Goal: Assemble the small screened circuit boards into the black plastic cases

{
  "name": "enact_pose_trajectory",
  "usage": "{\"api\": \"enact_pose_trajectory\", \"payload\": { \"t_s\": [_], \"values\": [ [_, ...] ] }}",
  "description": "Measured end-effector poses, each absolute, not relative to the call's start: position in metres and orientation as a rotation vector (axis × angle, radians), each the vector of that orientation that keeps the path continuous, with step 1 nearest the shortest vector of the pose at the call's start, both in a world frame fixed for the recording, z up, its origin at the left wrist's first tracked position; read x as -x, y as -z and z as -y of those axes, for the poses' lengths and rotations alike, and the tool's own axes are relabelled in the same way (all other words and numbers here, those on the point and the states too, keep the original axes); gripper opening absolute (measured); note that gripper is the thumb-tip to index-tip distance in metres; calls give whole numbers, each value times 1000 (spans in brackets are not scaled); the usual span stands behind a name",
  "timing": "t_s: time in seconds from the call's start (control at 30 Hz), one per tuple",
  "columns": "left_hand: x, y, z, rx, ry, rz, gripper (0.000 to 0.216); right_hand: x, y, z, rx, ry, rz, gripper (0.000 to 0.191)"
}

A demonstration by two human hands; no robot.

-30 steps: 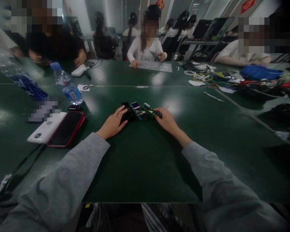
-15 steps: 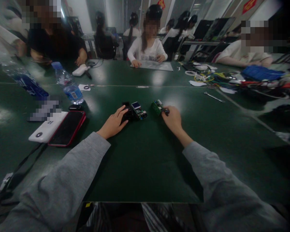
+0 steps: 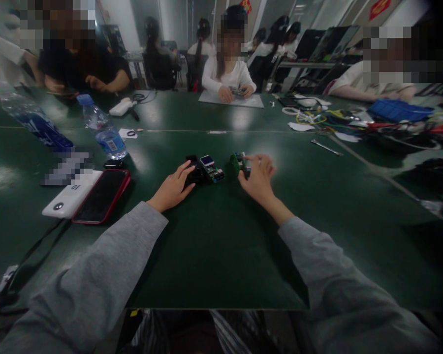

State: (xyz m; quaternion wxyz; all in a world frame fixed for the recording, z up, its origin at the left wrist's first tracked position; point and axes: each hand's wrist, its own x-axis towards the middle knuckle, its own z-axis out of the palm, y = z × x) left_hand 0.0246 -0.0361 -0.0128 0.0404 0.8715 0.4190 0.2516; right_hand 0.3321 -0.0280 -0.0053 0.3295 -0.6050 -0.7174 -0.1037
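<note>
The display board (image 3: 209, 168), a small stack with a lit screen joined to a black block (image 3: 194, 174), sits mid-bench, and everything here is placed from it. The left hand (image 3: 172, 189) lies just left of it, fingers (image 3: 186, 172) stretched flat and released over the black block, pressing rather than gripping. Just right of it, with a narrow gap between, stands the green circuit board (image 3: 238, 163), tilted up on edge. The right hand (image 3: 259, 178) meets that board's right end, but blur hides whether its fingers pinch the board or only touch it. If the hold is that loose, the green board could tip flat or knock against the display board, and a bare hand on exposed parts may bend a pin. Near of the display board the bench (image 3: 214, 255) lies bare up to its front edge, giving the sleeves room. Well left of it lie a phone (image 3: 101, 196), a power bank (image 3: 71, 199) and a water bottle (image 3: 104, 132). Far right lies a wrench (image 3: 325, 147).
</note>
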Motion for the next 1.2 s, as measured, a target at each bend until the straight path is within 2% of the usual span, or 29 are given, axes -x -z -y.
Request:
{"api": "enact_pose_trajectory", "payload": {
  "t_s": [0.2, 0.37, 0.83, 1.2],
  "values": [
    [-24, 14, 35, -2680, -808, -1254, 58, -313, -5, 44, 1337, 157, 2213, 58],
    [-24, 15, 35, -2677, -800, -1269, 57, -314, 4, 41, 1232, 58, 2409, 56],
    [-25, 9, 39, -2674, -806, -1263, 57, -312, 11, 40, 1252, 23, 2342, 52],
    [-24, 14, 36, -2648, -834, -1245, 58, -303, 4, 56, 1280, -24, 2227, 35]
  ]
}}
